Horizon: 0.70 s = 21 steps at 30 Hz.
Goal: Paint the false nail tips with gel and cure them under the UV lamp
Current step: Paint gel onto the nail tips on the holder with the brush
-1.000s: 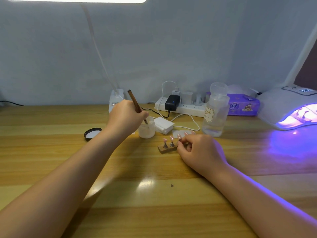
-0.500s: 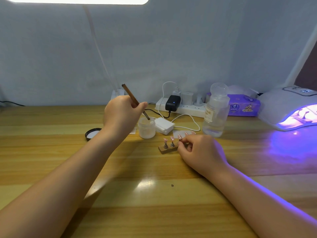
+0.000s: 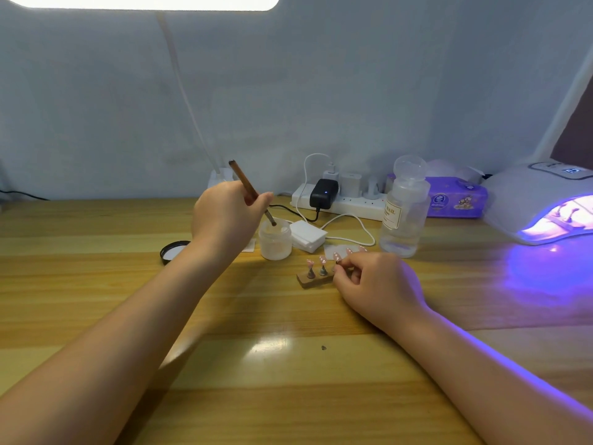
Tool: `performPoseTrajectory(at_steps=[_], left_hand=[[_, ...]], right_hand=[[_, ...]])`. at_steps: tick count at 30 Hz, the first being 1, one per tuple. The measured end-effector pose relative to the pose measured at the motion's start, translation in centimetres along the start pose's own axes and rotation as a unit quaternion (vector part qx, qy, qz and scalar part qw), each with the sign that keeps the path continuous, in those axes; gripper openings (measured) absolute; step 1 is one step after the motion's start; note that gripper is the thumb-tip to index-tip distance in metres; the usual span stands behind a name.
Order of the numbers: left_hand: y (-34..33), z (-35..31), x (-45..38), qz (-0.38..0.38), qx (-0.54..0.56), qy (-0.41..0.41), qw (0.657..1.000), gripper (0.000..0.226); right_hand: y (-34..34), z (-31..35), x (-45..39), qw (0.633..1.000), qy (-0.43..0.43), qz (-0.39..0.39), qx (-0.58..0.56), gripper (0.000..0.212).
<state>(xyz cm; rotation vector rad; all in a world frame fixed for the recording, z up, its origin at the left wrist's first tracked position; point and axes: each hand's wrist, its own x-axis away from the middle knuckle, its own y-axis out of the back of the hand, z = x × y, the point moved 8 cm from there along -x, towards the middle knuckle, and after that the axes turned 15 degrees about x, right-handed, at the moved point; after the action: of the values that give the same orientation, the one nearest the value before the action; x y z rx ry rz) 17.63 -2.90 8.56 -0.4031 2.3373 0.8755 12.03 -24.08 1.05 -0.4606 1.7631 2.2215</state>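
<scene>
Head view: my left hand point(image 3: 224, 216) grips a slim brown wooden brush point(image 3: 252, 191), tip over the frosted white gel jar point(image 3: 275, 239); my right hand point(image 3: 373, 284) pinches a pink false nail tip point(image 3: 337, 257) at the small wooden holder block point(image 3: 313, 280).

The brush point(image 3: 248, 187) is brown and the little jar point(image 3: 275, 240) is milky white. The nail tips point(image 3: 322, 260) are pink with white dots, on a brown block point(image 3: 313, 279). The lamp point(image 3: 542, 200) is white and glows purple onto the yellow-brown striped table point(image 3: 96, 277)
</scene>
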Motion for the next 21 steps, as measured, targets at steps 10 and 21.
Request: performPoseTrajectory(at_steps=[10,21], left_hand=[[-0.5,-0.4,-0.4,0.089,0.060,0.030,0.994,0.021],[0.3,-1.7,-0.5,0.071,0.049,-0.020,0.996,0.020]], right_hand=[[0.1,-0.1,0.0,1.000,-0.001,-0.006,0.002,0.020],[0.2,0.0,0.1,1.000,-0.001,-0.002,-0.002,0.021]])
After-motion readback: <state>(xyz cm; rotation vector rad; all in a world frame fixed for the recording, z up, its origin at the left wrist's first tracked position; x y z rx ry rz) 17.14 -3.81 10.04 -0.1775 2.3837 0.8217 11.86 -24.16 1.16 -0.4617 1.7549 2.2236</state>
